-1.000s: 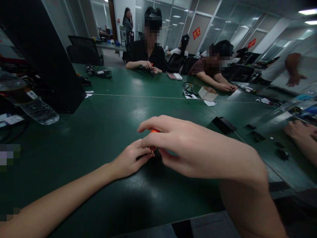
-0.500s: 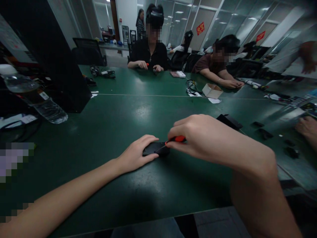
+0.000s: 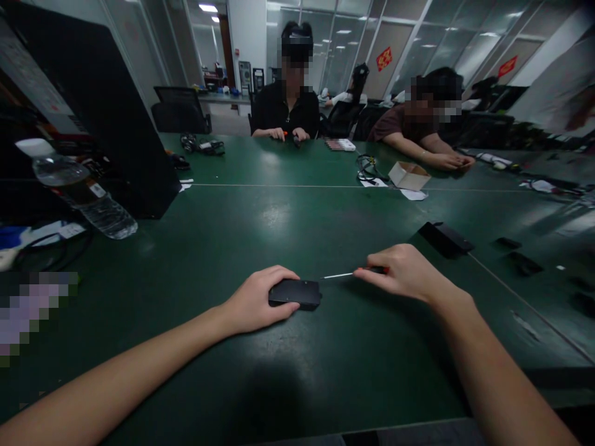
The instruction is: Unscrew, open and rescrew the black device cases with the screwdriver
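Note:
A small black rectangular box lies flat on the green table. My left hand grips its left end, thumb along the near side and fingers along the far side. To the right of the box, my right hand is closed around a screwdriver with a red and black handle. The thin metal shaft points left, its tip just off the box's right end and apart from it. Part of the handle is hidden by my fingers.
At the left lies a plastic bottle near a large black panel. A larger black box and small dark parts sit to the right. Two people work across the table, near a cardboard box and cables.
My right hand has drawn the screwdriver away from the top of the black box, to the right. My left hand still holds the box. The whole view has shifted slightly.

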`<state>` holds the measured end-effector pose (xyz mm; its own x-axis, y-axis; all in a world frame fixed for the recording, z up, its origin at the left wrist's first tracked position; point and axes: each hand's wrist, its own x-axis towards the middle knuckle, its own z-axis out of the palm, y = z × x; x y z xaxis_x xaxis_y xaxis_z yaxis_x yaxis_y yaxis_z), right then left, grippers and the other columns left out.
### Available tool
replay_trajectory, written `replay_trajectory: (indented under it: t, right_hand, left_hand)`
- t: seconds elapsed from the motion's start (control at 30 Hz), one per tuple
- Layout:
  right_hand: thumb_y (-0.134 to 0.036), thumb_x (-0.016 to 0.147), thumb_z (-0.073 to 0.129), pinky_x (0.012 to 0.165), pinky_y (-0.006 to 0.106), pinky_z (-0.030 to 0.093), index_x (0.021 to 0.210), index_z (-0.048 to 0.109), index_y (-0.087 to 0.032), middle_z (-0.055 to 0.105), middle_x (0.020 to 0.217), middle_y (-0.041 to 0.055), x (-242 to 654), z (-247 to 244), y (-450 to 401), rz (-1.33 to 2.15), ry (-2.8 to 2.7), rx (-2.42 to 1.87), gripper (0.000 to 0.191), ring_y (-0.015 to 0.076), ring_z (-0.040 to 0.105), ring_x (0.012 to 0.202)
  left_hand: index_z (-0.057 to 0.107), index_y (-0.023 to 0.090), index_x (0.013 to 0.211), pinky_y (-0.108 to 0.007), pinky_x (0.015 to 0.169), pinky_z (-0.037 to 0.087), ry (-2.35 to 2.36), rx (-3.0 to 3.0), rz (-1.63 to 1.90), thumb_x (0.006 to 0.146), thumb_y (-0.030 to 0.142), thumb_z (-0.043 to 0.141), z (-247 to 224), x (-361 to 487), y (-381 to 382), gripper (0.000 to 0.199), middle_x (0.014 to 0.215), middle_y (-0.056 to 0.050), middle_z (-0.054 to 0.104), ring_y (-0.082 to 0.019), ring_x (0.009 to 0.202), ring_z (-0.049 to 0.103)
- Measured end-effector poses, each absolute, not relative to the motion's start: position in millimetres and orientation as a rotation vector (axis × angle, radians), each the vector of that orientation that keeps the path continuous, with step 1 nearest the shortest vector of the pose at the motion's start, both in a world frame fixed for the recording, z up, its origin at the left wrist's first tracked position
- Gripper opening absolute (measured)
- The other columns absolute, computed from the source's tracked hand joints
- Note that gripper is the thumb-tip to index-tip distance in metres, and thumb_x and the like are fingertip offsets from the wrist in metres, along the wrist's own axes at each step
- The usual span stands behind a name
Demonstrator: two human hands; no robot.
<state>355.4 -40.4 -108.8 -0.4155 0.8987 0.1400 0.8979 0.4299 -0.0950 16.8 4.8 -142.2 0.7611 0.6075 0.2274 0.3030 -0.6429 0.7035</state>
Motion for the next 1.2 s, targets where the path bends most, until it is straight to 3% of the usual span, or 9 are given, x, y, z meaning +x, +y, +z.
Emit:
replay_trajectory:
  t: [0.7, 1.03, 1.2]
  right_hand:
    - [-0.061, 0.099, 0.048, 0.056, 0.03, 0.03, 0.066, 0.069, -0.018, 0.057, 0.055, 0.0023, 351, -105, -44, 0.138, -2.481, -1.487, 0.058, 0.0124, 0.05, 0.051]
    - [-0.054, 0.104, 0.04, 0.057, 0.032, 0.026, 0.063, 0.065, -0.019, 0.062, 0.056, 0.0053, 317, -111, -47, -0.277, -2.608, -1.395, 0.06, 0.014, 0.052, 0.051]
    - [-0.052, 0.106, 0.037, 0.056, 0.031, 0.024, 0.068, 0.065, -0.017, 0.063, 0.059, 0.005, 305, -125, -42, -0.058, -2.632, -1.362, 0.059, 0.0134, 0.053, 0.051]
  left_hand:
    - [0.064, 0.02, 0.121, -0.039, 0.089, 0.052, 0.71, 2.32, 0.548, 0.089, 0.04, 0.074, -143, 20, 7, 0.039, 0.118, -0.009, 0.069, -0.026, 0.105, 0.066]
    - [0.064, 0.02, 0.121, -0.036, 0.088, 0.052, 0.677, 2.316, 0.545, 0.088, 0.041, 0.074, -144, 20, 9, 0.04, 0.116, -0.009, 0.069, -0.025, 0.102, 0.066]
    - [0.065, 0.02, 0.119, -0.035, 0.089, 0.051, 0.636, 2.315, 0.537, 0.088, 0.04, 0.075, -144, 21, 8, 0.038, 0.115, -0.008, 0.069, -0.024, 0.103, 0.066]
